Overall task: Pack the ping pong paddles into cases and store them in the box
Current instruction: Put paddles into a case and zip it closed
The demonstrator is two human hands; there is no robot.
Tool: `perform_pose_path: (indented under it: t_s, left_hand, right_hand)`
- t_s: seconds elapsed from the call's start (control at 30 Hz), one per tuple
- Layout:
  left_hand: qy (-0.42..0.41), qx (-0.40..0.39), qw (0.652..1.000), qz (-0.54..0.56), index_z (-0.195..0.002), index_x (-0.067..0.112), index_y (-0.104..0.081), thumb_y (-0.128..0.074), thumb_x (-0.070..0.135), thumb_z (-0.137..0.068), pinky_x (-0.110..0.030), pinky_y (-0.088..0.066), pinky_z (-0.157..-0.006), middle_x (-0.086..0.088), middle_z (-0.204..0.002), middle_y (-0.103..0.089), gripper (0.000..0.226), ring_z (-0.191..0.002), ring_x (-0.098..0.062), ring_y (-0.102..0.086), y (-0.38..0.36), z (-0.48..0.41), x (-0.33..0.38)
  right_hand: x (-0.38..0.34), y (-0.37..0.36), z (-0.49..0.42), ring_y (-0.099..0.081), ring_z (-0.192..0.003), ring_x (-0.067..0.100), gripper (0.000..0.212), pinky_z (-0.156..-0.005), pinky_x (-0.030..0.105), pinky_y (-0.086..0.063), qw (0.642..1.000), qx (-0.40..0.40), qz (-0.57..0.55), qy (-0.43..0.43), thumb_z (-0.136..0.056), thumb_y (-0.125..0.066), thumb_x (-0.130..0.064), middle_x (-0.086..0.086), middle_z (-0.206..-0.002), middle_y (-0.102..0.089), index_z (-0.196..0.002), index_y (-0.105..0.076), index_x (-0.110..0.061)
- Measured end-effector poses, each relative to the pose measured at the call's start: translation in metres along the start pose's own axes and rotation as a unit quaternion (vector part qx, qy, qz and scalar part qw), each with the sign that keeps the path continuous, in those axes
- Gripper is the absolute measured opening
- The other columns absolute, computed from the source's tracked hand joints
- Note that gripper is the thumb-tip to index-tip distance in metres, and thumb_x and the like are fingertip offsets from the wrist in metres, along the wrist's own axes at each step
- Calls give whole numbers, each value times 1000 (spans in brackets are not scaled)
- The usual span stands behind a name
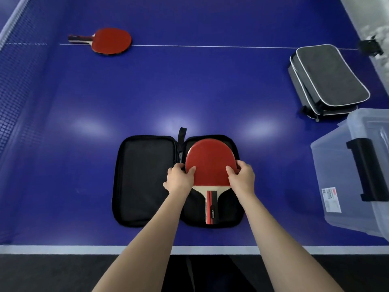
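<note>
A black zip case [145,180] lies unzipped and spread flat near the table's front edge. A red paddle [210,159] rests in its right half, handle pointing toward me. My left hand [180,179] grips the blade's left edge, thumb on the rubber. My right hand [242,179] grips the blade's right edge the same way. A second red paddle [110,41] lies far back on the left, handle to the left. Two grey closed cases [328,79] are stacked at the right. A clear plastic box [336,186] with a black latch stands at the right edge.
The blue table [189,91] has a net [14,70] along the left side and a white front edge line [63,249]. A small black clamp [370,47] sits at the far right corner.
</note>
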State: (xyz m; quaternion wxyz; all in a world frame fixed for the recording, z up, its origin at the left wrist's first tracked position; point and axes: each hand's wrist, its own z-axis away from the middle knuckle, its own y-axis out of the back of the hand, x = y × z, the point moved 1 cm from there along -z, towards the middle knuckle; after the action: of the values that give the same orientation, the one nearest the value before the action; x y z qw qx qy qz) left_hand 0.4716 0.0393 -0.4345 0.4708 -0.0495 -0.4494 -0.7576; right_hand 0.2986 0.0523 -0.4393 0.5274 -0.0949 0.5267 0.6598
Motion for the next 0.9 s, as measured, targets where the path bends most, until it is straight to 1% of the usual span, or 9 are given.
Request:
perform_pose_path:
  t_s: [0.13,0.2,0.27,0.33,0.43,0.5,0.57,0.7,0.9]
  left_hand:
    - [-25,-2,1000,3,-127,15,-56,-60,45,-90,-40,-39,-102,-7,-126,-50,48,-106,-25,-57,0,1,1]
    - [-46,-5,998,31,-126,12,-56,-62,43,-89,-30,-44,-91,-9,-126,-45,49,-97,-24,-57,0,3,-1]
    - [-66,0,996,58,-126,11,-56,-63,42,-89,-23,-39,-82,-8,-124,-44,49,-91,-16,-51,3,6,-5]
    - [-85,34,993,79,-124,11,-56,-64,39,-88,-21,-35,-81,-7,-121,-47,46,-91,-12,-50,13,7,-13]
    - [-93,141,984,58,-125,10,-56,-65,34,-89,-33,-40,-93,-11,-125,-46,45,-105,-26,-55,44,5,-41]
    - [-58,213,975,7,-130,8,-51,-64,34,-89,-48,-32,-103,-16,-133,-42,50,-119,-36,-45,68,1,-69]
    - [-11,240,971,-11,-134,5,-45,-64,34,-89,-54,-26,-105,-20,-139,-36,58,-126,-41,-35,89,-4,-97]
    - [53,177,983,-25,-137,7,-44,-65,41,-87,-52,-17,-110,-14,-146,-28,64,-133,-37,-24,105,-16,-132]
    - [-26,146,989,21,-130,9,-53,-67,34,-87,-50,-22,-110,-7,-142,-38,51,-131,-30,-34,104,-10,-140]
  right_hand:
    - [3,0,3,-48,-121,27,44,-95,36,-45,1000,11,-1,13,-94,-59,-23,13,-130,-47,-132,-52,-4]
    - [3,0,5,-50,-118,25,44,-93,32,-44,1000,21,-10,16,-94,-60,-24,12,-130,-44,-131,-52,-4]
    - [5,2,8,-52,-113,23,45,-90,29,-43,999,29,-24,23,-93,-61,-26,11,-129,-43,-131,-52,-4]
    - [8,6,13,-53,-103,18,45,-83,26,-43,998,39,-39,37,-91,-63,-28,9,-126,-45,-129,-52,-7]
    - [17,13,23,-52,-94,11,42,-78,22,-39,996,53,-56,53,-89,-65,-27,5,-120,-47,-125,-54,-9]
    - [25,14,33,-52,-94,12,40,-79,22,-39,995,54,-60,51,-89,-66,-26,4,-118,-48,-124,-55,-10]
    - [33,13,43,-53,-97,13,40,-80,24,-41,996,56,-57,45,-89,-66,-26,5,-119,-49,-124,-55,-11]
    - [39,9,56,-54,-101,16,39,-83,26,-43,996,61,-60,40,-89,-66,-25,6,-118,-50,-123,-56,-10]
    - [36,7,66,-52,-109,17,39,-89,27,-41,996,59,-56,47,-89,-65,-23,4,-120,-50,-124,-55,-10]
